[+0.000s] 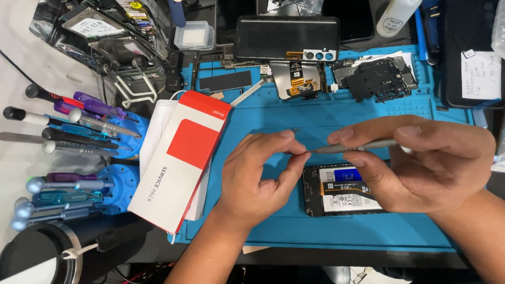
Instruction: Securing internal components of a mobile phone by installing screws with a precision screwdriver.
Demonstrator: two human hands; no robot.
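Taking the blue mat (280, 227) as the landmark: off its left edge, on the desk (7, 85), two blue round stands (119, 186) hold screwdrivers (61, 120) lying with handles outward, probably so each can be picked by its tip size. A white and red box (179, 163) overlaps the mat's left edge, tilted, seemingly pushed aside to leave the middle free.

Above the middle of the mat, the left hand (254, 179) has its thumb and forefinger pinched closed at the tip of the tool; whatever they nip is too small to make out, perhaps a screw. The right hand (420, 162) is closed around a thin grey screwdriver (356, 147), held like a pen between thumb and first fingers, which would suit fine control. The screwdriver's long axis runs nearly level across the view, tip pointing left toward the left fingers, handle end buried in the right hand. It hangs above the mat, not touching it.

Just below both hands, on the mat's lower middle, lies an opened phone (341, 192), back off and battery showing, partly covered by the right hand. At the mat's far edge sit a dark phone screen (286, 37) and, to its right, a black inner frame (379, 78), laid out apart as removed parts. Beyond the far right corner stands a white squeeze bottle (402, 4).
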